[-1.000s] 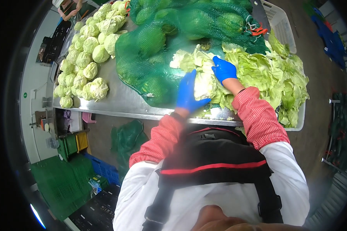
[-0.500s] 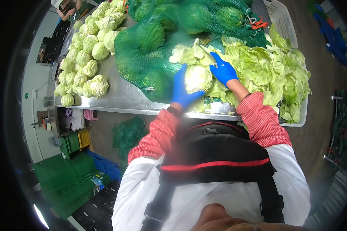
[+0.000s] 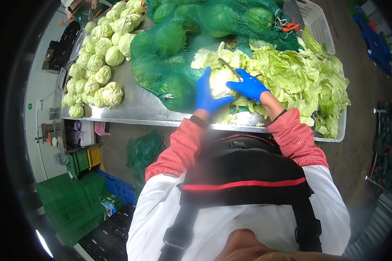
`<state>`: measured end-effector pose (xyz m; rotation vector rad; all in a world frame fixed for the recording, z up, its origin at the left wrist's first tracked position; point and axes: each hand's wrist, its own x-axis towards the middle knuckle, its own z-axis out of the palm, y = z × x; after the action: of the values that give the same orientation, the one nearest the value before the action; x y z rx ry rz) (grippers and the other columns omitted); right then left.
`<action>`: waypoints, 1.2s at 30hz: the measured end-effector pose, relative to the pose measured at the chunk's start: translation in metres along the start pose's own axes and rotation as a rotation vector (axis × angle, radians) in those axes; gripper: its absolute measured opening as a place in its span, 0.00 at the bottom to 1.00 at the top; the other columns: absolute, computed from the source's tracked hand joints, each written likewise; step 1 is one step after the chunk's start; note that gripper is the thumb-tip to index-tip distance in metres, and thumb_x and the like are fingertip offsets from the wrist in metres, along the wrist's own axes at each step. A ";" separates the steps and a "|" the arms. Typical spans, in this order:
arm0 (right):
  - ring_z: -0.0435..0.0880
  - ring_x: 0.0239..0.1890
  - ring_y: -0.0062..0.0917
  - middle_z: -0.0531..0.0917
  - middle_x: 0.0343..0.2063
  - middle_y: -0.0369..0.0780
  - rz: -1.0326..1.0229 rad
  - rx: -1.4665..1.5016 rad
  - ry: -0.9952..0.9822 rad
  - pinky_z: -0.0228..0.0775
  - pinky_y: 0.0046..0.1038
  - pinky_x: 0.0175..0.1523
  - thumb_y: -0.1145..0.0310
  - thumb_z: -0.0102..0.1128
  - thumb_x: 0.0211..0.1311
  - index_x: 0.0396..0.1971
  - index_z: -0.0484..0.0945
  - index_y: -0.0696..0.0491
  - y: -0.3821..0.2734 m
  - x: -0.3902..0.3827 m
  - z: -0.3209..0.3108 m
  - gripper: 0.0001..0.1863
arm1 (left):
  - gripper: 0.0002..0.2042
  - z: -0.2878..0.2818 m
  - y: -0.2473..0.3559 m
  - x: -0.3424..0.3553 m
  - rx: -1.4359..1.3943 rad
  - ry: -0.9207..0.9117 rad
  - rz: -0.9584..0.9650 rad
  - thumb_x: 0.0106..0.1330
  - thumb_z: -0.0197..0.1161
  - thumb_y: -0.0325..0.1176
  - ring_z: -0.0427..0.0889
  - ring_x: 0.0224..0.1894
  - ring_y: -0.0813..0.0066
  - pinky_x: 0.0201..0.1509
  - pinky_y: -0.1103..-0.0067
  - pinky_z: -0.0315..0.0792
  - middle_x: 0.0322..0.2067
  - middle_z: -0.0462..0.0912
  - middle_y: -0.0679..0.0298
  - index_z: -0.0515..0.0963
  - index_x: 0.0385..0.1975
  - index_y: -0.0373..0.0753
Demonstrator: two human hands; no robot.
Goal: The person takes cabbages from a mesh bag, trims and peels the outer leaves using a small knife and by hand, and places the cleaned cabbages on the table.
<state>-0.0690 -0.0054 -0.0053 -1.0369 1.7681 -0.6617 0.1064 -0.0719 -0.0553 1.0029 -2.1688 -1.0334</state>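
My left hand [image 3: 208, 98], in a blue glove, grips a pale cabbage head [image 3: 220, 83] from its left side. My gloved right hand [image 3: 250, 88] holds a knife [image 3: 225, 63] with the blade angled up and left above that head, its fingers against the cabbage's right side. Loose outer leaves [image 3: 292, 80] lie heaped to the right, reaching over a white crate [image 3: 337, 130]. Green mesh sacks [image 3: 170, 48] with cabbages inside lie behind and left of my hands.
Several trimmed cabbages [image 3: 103, 48] are piled left on the steel table [image 3: 139, 117]. A white basket [image 3: 315, 21] sits back right. Green mesh [image 3: 143, 152], a blue crate [image 3: 119, 189] and other crates are on the floor. A person's hand [image 3: 94, 3] shows at the top left.
My right hand with the knife has moved down and left against the cabbage head. My left hand has risen slightly and sits further left than a second ago.
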 end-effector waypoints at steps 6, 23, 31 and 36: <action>0.77 0.43 0.37 0.75 0.44 0.51 0.047 0.042 0.024 0.69 0.32 0.45 0.50 0.59 0.44 0.59 0.58 0.54 0.026 -0.008 0.009 0.41 | 0.56 0.001 0.001 0.002 0.109 -0.019 0.146 0.32 0.77 0.47 0.62 0.55 0.57 0.60 0.69 0.59 0.53 0.60 0.52 0.49 0.63 0.39; 0.79 0.34 0.41 0.79 0.34 0.47 -0.142 -0.352 0.500 0.71 0.35 0.41 0.49 0.57 0.49 0.53 0.66 0.45 0.054 -0.027 -0.036 0.30 | 0.33 -0.044 0.028 -0.006 -1.607 -0.257 -0.526 0.62 0.44 0.59 0.63 0.60 0.58 0.60 0.60 0.60 0.61 0.59 0.57 0.53 0.62 0.45; 0.78 0.37 0.39 0.78 0.39 0.49 -0.410 -0.275 0.449 0.68 0.33 0.44 0.40 0.54 0.51 0.58 0.61 0.45 -0.059 -0.047 -0.040 0.37 | 0.32 -0.040 0.053 0.006 -1.780 -0.360 -0.520 0.62 0.39 0.61 0.65 0.59 0.58 0.61 0.59 0.58 0.60 0.62 0.60 0.57 0.61 0.47; 0.77 0.41 0.31 0.78 0.39 0.44 -0.071 0.316 -0.006 0.67 0.30 0.47 0.43 0.54 0.53 0.51 0.70 0.49 -0.032 -0.046 -0.037 0.31 | 0.35 -0.047 0.068 0.009 -1.756 -0.448 -0.515 0.61 0.34 0.65 0.65 0.58 0.57 0.59 0.56 0.59 0.59 0.63 0.61 0.56 0.61 0.47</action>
<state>-0.0827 0.0188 0.0558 -0.8849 1.5647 -0.9468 0.1076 -0.0694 0.0279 0.3414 -0.4276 -2.6896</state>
